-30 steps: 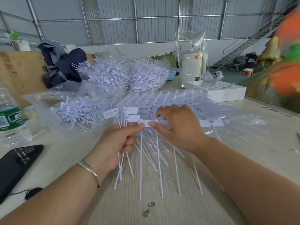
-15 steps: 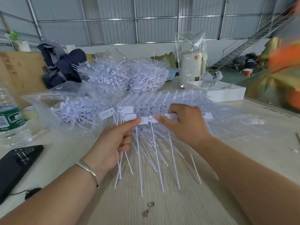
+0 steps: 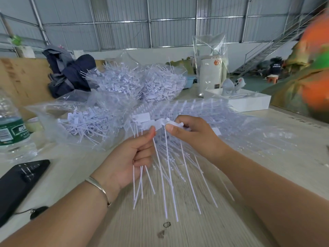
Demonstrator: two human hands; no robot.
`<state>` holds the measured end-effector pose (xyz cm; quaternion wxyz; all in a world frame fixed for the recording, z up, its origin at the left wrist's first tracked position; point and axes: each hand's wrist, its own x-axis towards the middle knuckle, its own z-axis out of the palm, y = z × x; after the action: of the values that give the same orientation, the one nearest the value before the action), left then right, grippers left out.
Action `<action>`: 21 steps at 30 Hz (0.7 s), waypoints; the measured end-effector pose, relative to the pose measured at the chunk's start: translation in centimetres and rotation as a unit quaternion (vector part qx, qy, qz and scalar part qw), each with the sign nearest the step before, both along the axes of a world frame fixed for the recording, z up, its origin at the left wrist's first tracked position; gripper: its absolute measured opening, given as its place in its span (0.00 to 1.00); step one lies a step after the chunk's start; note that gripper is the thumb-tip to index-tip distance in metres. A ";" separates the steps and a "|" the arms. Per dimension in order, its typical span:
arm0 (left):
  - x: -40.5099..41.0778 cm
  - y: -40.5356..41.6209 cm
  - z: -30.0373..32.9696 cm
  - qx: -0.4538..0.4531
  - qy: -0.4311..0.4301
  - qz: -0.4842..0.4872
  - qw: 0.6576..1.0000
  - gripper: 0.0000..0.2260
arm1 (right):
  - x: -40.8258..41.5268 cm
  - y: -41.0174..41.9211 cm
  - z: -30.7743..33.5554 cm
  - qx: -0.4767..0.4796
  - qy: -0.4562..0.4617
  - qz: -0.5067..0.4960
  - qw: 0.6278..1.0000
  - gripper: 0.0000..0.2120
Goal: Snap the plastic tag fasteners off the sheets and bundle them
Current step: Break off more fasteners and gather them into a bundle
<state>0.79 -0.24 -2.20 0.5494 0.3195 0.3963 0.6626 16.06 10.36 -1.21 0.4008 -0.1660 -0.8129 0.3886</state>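
Both hands work just above the table (image 3: 178,234), close together. The left hand (image 3: 131,157) has its fingers curled round a small bundle (image 3: 140,182) of loose white fasteners, their thin tails hanging below the palm, its thumb pressed up against a tag at the top. The right hand (image 3: 194,134) pinches the head strip of a sheet (image 3: 170,168) of fasteners between thumb and curled fingers, with several tails fanning down toward the table. Behind the hands lie a clear bag (image 3: 76,125) of loose fasteners and 2 heaps (image 3: 142,82). At the left stand a bottle (image 3: 12,129) and a black phone (image 3: 19,182)
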 end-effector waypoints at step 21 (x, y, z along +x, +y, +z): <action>-0.7 0.2 0.2 0.002 0.025 0.015 1.000 0.09 | 0.4 0.7 -0.2 0.086 -0.015 -0.124 0.988 0.16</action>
<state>0.11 0.00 -1.96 0.5288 0.3314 0.4130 0.6633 16.42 11.02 -1.37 0.4466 -0.2359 -0.8224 0.2619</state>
